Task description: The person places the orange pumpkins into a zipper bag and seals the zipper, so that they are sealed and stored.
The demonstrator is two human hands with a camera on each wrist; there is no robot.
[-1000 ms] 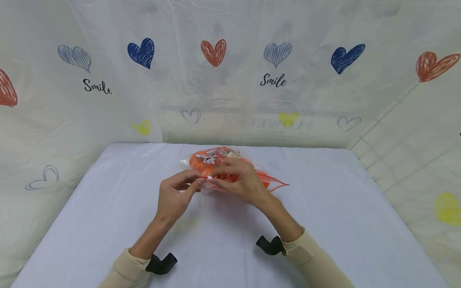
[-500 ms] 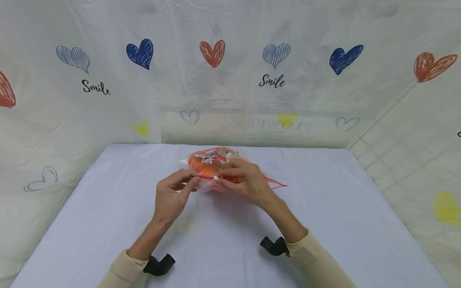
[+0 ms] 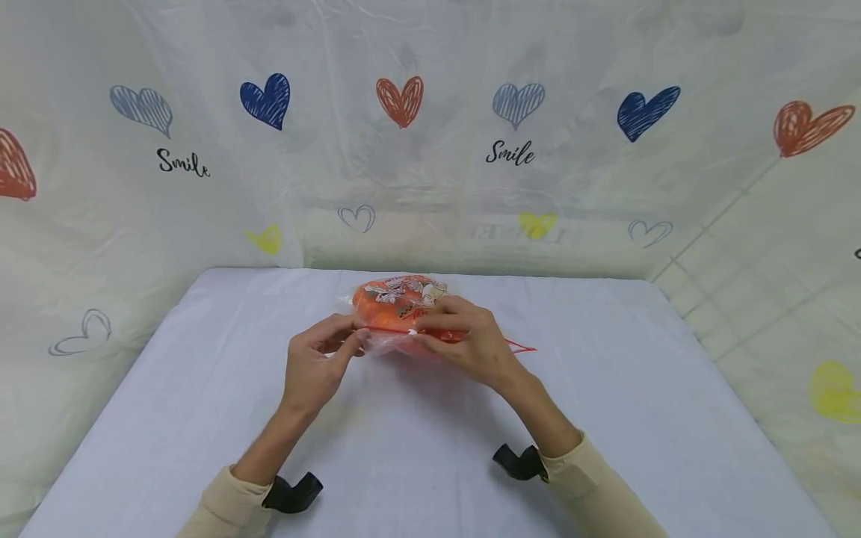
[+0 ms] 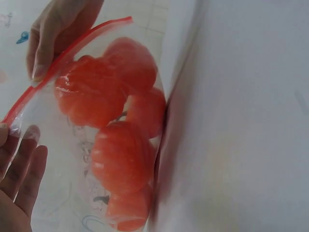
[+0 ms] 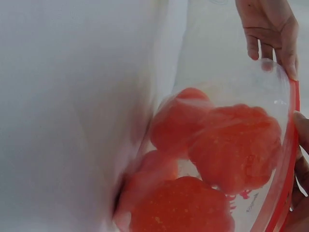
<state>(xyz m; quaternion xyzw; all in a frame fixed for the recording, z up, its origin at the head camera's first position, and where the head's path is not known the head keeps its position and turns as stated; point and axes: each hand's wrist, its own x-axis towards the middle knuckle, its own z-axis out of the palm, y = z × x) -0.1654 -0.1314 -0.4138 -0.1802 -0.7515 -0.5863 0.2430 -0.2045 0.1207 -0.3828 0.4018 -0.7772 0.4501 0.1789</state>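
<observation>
A clear zip bag (image 3: 385, 345) with a cartoon print lies at the far middle of the table. It holds several orange pumpkins (image 4: 123, 157), small and ribbed. Its red zip strip (image 3: 389, 329) faces the person. My left hand (image 3: 316, 366) pinches the strip's left end between thumb and fingers. Farther right, my right hand (image 3: 471, 340) pinches the strip at a small white piece (image 3: 412, 331), probably the slider. The right part of the strip is mostly hidden behind that hand, and a red tip shows beyond it.
A white cloth covers the table (image 3: 417, 448). Behind it hangs a pale curtain (image 3: 444, 164) printed with hearts. Black curved pieces (image 3: 294, 493) stick out at both sleeve cuffs.
My right hand has slid rightward along the zip strip, and the white piece has moved with it. My left hand has shifted slightly left, leaving more strip showing between the hands.
</observation>
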